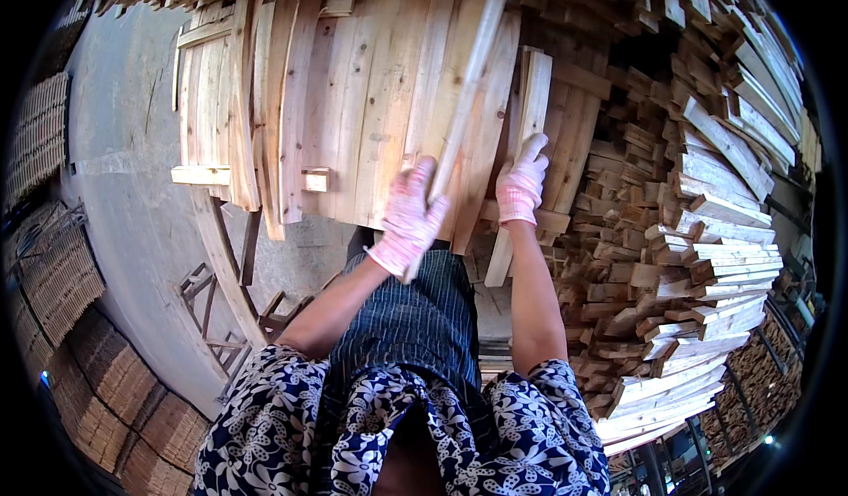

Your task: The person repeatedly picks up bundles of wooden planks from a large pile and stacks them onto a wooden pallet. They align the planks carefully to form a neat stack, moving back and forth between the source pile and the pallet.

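Observation:
Both my hands wear pale work gloves with pinkish-red stains. My left hand (pixel 411 216) is closed around a long wooden board (pixel 466 90), tilted up on its narrow edge above a row of planks (pixel 371 112). Its near end sticks out below my palm. To the right, my right hand (pixel 523 182) grips another narrow wooden board (pixel 533 90), thumb and fingers wrapped over it; its lower end reaches down past my wrist. The planks lie side by side, running away from me, some with dark knots.
Several loose boards (pixel 291 98) lie at the left of the planks, over wooden crosspieces (pixel 201 175). A wooden trestle leg (pixel 225 257) stands below on the grey floor (pixel 132 231). Tall stacks of cut boards (pixel 707 257) crowd my right side; bundled wood (pixel 115 399) is stacked at far left.

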Demonstrator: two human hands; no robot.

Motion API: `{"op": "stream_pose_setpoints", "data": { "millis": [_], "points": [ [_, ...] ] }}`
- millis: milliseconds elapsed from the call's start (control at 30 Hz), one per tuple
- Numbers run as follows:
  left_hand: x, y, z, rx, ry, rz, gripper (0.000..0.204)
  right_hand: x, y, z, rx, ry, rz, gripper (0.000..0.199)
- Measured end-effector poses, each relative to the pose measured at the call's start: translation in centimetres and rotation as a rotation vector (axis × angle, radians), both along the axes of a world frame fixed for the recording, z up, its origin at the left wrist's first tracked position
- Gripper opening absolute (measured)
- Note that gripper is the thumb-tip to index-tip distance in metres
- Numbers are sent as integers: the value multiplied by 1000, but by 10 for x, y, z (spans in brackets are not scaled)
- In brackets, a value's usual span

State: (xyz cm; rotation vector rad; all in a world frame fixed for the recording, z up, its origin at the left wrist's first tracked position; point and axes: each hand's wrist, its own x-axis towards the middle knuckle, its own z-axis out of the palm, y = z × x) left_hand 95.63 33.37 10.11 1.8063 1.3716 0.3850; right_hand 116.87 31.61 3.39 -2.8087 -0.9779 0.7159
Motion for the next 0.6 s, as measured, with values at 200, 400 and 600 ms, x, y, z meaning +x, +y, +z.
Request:
{"op": "stream_pose_setpoints", "data": {
  "millis": [200, 400, 600],
  "points": [
    [122, -39, -6, -73, -33, -23, 74, 65, -19, 26, 237, 36, -60, 93],
    [191, -32, -28, -244, 296, -161, 69, 118, 1, 8, 181, 120, -70, 80],
    [103, 10, 21, -20, 126, -259, 52, 83, 19, -19, 193, 198, -1, 86]
  ]
}}
